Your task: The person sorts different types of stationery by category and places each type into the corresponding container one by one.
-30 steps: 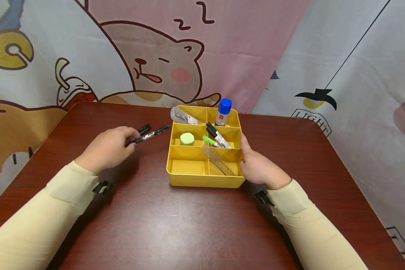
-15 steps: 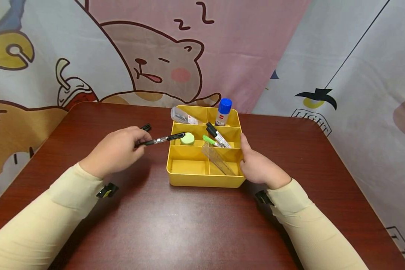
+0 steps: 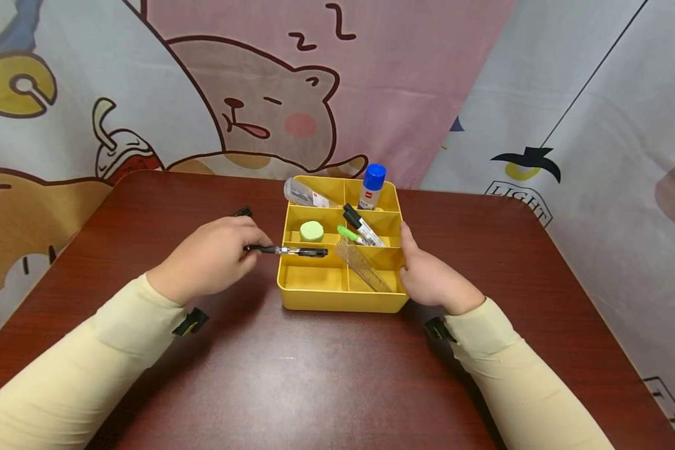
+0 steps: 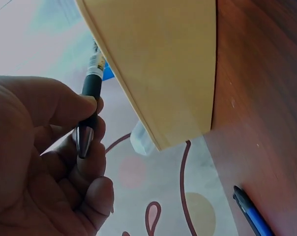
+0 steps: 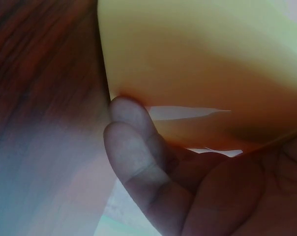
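Note:
My left hand (image 3: 210,257) pinches a black pen with a clear middle (image 3: 306,252) between thumb and fingers. The pen's far end reaches over the front left compartment of the yellow organizer box (image 3: 343,302). In the left wrist view, the pen's dark grip (image 4: 92,84) shows under the thumb, beside the box wall (image 4: 163,64). My right hand (image 3: 435,278) rests against the box's right side, index finger extended along it. In the right wrist view, its fingertips (image 5: 126,142) touch the yellow wall low down, near the table.
Inside the box are a clear plastic case (image 3: 309,194), a glue stick (image 3: 372,186), a pale green round thing (image 3: 312,231), a black-capped marker (image 3: 364,226), a green-capped pen (image 3: 349,234) and a clear ruler (image 3: 362,265). A black and blue pen (image 4: 254,214) lies on the table behind my left hand.
My left hand has moved right and toward me with the pen, swinging its tip from left of the box to over the front left compartment. The right hand and box have stayed put.

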The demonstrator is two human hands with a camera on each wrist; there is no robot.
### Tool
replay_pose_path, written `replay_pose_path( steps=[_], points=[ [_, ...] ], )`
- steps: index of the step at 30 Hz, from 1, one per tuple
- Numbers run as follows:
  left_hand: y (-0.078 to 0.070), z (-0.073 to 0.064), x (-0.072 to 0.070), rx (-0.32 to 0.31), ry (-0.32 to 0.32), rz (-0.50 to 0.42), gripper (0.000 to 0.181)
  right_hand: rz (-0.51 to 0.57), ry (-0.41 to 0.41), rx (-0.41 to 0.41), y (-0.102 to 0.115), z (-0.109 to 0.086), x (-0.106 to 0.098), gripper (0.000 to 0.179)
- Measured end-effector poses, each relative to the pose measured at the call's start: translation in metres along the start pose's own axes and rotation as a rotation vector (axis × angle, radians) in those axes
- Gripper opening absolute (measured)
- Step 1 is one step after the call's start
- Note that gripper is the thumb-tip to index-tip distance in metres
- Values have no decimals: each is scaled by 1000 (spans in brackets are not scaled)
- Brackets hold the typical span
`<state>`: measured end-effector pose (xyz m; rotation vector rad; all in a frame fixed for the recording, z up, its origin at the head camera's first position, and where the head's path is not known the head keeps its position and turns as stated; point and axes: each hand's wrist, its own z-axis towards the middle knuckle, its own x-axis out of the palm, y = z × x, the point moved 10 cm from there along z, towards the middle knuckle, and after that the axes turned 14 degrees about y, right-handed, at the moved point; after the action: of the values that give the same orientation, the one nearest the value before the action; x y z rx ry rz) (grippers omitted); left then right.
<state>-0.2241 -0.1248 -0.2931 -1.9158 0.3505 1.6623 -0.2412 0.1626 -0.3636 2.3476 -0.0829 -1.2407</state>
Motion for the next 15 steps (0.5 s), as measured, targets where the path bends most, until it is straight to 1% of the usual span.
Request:
replay_pose_path(
  steps=[4,8,10,15],
  points=[
    [-9,4,2,34,1,30,19,-1,0,0,0,0,0,84],
    [-18,8,2,70,-12,49,16,-4,-2,-2,0,0,0,85],
    [-22,10,2,91,-15,51,17,-8,-3,-2,0,0,0,85],
    [-29,16,6,118,-5,51,20,-15,-5,0,0,0,-1,85]
  ],
)
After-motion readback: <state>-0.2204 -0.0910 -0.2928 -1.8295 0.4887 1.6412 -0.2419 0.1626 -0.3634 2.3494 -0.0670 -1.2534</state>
